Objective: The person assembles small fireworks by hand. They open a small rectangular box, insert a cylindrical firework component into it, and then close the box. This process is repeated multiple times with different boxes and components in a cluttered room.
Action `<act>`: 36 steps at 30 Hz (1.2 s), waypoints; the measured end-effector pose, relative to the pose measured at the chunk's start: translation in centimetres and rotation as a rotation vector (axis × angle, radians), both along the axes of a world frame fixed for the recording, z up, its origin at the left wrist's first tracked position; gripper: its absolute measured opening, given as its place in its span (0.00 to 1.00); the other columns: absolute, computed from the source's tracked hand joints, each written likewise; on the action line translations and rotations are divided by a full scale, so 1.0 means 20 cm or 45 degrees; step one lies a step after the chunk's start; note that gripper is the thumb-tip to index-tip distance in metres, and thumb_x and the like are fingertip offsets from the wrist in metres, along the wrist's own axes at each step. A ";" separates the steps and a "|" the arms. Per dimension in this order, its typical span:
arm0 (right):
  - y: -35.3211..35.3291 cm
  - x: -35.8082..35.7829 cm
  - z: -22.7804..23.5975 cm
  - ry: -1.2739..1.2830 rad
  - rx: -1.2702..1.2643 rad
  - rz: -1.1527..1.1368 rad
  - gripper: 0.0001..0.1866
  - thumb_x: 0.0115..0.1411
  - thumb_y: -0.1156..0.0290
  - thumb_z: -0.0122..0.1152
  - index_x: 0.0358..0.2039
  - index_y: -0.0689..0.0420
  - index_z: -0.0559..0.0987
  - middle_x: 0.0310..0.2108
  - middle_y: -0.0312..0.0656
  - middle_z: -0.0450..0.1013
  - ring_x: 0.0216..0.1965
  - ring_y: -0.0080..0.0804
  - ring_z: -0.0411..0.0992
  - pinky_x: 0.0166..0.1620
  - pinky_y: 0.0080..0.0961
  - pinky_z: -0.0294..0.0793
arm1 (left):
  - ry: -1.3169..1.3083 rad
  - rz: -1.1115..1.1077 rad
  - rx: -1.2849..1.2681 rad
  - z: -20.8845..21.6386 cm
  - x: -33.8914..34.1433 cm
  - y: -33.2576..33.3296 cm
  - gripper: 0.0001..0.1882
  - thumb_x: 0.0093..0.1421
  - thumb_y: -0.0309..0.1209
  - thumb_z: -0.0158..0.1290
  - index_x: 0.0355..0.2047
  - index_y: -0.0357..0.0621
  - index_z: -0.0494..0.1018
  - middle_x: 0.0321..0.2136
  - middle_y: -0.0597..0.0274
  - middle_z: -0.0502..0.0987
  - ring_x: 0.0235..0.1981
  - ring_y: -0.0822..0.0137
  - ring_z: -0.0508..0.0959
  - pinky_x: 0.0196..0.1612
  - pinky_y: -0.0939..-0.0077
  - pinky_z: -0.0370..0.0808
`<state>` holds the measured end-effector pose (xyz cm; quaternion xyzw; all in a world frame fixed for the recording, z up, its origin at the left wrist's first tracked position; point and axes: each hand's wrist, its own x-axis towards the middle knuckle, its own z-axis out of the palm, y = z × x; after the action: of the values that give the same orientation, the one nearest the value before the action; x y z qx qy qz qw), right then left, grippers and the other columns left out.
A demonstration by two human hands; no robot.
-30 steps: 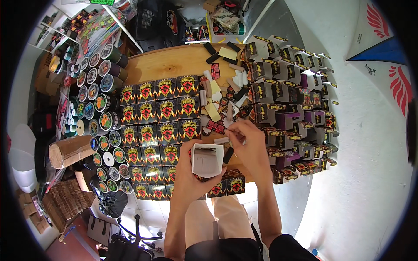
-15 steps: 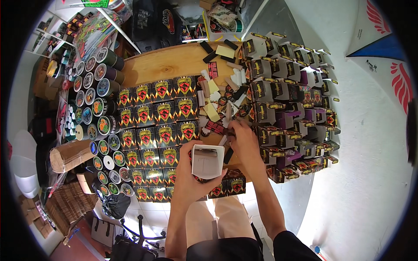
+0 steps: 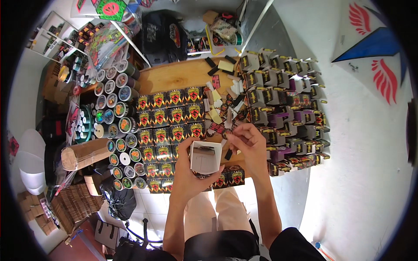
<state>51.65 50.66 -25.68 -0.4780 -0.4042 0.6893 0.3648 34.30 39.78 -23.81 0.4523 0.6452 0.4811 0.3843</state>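
My left hand (image 3: 187,177) is wrapped round a small open carton (image 3: 205,164) with pale inner walls, its open top facing up. Something dark and flat lies against the far inner side of that carton. Just to its right, my right hand (image 3: 250,145) pinches a small dark round piece (image 3: 227,134), like a disc or sticker, between thumb and fingers. Beyond that hand spreads a loose pile of small pieces (image 3: 214,114): cream and dark strips, round discs and red-and-black labels. Closed black boxes (image 3: 177,116) with red and yellow shields stand in rows at the left.
Rows of open-topped cartons (image 3: 283,117) fill the table's right side. Stacked round spools (image 3: 124,93) line its left edge beside a brown cardboard roll (image 3: 85,155). A black bag (image 3: 159,37) and a yellow-edged bin (image 3: 224,35) are beyond the wooden table (image 3: 172,78).
My right hand has lifted back from the pile with a small round piece between its fingers. The left hand still holds the carton. The whole view has shifted slightly.
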 end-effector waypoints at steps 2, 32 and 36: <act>-0.05 -0.01 0.23 0.131 0.000 -0.019 0.19 0.67 0.82 0.69 0.57 0.65 0.79 0.36 0.39 0.79 0.29 0.21 0.75 0.29 0.18 0.72 | -0.045 0.023 0.011 0.14 -0.01 -0.04 0.51 0.48 0.30 0.80 0.66 0.42 0.59 0.53 0.51 0.77 0.53 0.58 0.83 0.55 0.62 0.82; -0.83 -0.03 1.62 -0.839 1.204 1.006 0.44 0.68 0.70 0.66 0.81 0.39 0.58 0.43 0.33 0.87 0.69 0.37 0.70 0.76 0.77 0.28 | 0.050 -0.182 0.218 1.14 0.02 -0.75 0.55 0.44 0.31 0.76 0.70 0.41 0.57 0.58 0.47 0.74 0.60 0.51 0.77 0.63 0.57 0.75; -0.74 -0.04 1.62 -0.718 1.231 1.126 0.40 0.71 0.67 0.62 0.81 0.38 0.58 0.46 0.37 0.86 0.64 0.37 0.75 0.77 0.71 0.34 | 0.007 -0.170 0.170 1.16 0.00 -0.71 0.56 0.44 0.31 0.77 0.70 0.41 0.57 0.60 0.48 0.72 0.62 0.52 0.76 0.64 0.57 0.74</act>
<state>50.93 35.78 6.72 -0.2142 -0.8995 0.3665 0.1037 34.40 25.57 -0.54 0.5203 0.5812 0.4950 0.3828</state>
